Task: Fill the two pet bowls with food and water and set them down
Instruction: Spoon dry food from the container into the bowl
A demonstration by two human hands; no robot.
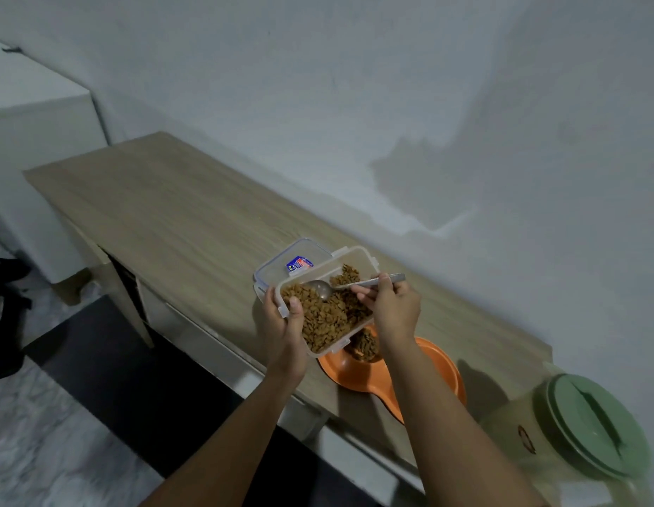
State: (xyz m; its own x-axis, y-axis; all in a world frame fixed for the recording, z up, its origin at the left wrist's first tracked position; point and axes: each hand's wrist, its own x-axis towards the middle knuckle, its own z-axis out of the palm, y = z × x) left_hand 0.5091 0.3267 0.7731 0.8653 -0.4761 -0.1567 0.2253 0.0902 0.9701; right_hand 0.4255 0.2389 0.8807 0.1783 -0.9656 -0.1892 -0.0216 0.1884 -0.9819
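Left hand [285,323] holds the food box [327,301] tilted over the orange bowl [420,375]; right hand [391,305] grips the spoon [354,283]. Scoop small, low, avoiding spills.

A long wood-grain tabletop [164,199] runs along the grey wall. The orange double pet bowl [433,371] sits near its front edge, kibble in one well. Beyond the bowl lies a clear container lid [281,265] with a blue label. Right of the bowl stands a jug with a green lid [588,426].
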